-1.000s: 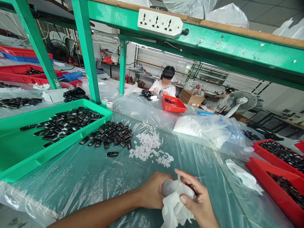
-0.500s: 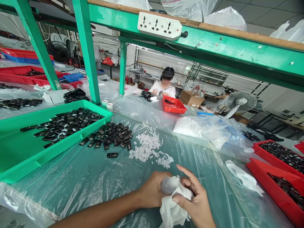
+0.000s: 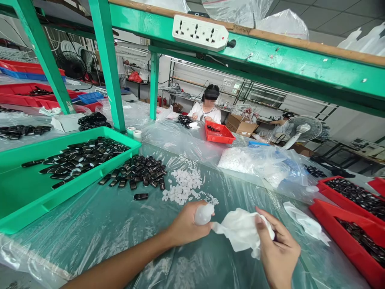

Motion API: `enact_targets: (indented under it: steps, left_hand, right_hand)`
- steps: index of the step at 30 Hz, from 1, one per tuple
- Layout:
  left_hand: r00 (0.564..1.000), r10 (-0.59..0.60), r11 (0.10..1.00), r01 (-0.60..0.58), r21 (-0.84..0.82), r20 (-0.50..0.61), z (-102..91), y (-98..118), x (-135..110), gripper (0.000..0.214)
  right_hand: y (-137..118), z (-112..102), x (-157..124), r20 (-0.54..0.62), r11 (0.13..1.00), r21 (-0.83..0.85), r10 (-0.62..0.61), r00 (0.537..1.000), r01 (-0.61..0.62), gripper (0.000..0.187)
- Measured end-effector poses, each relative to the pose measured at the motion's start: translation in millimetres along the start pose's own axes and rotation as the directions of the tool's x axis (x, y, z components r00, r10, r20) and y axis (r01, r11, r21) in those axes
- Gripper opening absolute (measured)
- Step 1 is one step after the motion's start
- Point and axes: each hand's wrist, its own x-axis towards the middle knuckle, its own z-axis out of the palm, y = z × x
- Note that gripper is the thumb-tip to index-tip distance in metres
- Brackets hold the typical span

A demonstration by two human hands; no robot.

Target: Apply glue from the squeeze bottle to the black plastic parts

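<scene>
My left hand is closed around a small translucent white bottle, its rounded end facing me. To its right, my right hand pinches a crumpled white cloth between thumb and fingers. One corner of the cloth stretches over to my left fingertips. Just beyond my hands lies a pile of small white oval pieces, with tinier white bits beside it. Left of that, a heap of small black glossy parts rests on the plastic-covered table, and one black part lies apart.
A green tray of black parts stands at left. Red trays line the right edge near another white cloth. A bag of white pieces lies ahead. Overhead runs a green shelf. A person sits across.
My right hand has moved right, drawing the cloth away from the bottle and spreading it. My left hand has shifted slightly up and left with the bottle.
</scene>
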Motion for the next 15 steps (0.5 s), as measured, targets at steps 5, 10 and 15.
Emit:
enact_targets:
  steps: [5, 10, 15]
  left_hand:
    - [0.996, 0.055, 0.998, -0.052, 0.045, -0.072, -8.2, 3.4, 4.2, 0.012]
    - [0.995, 0.056, 0.996, -0.05, 0.073, -0.079, -11.5, 4.9, 5.1, 0.012]
    - [0.996, 0.045, 0.998, -0.042, 0.037, -0.081, -10.2, 5.8, 3.8, 0.012]
  right_hand:
    - [4.9, 19.1, -12.7, 0.499, 0.988, -0.036, -0.113, 0.859, 0.151, 0.02]
    - [3.8, 50.1, -42.0, 0.848, 0.964, -0.033, -0.112, 0.518, 0.264, 0.028]
    - [-2.5, 48.8, -39.3, 0.823, 0.919, -0.19, -0.041, 0.566, 0.344, 0.025]
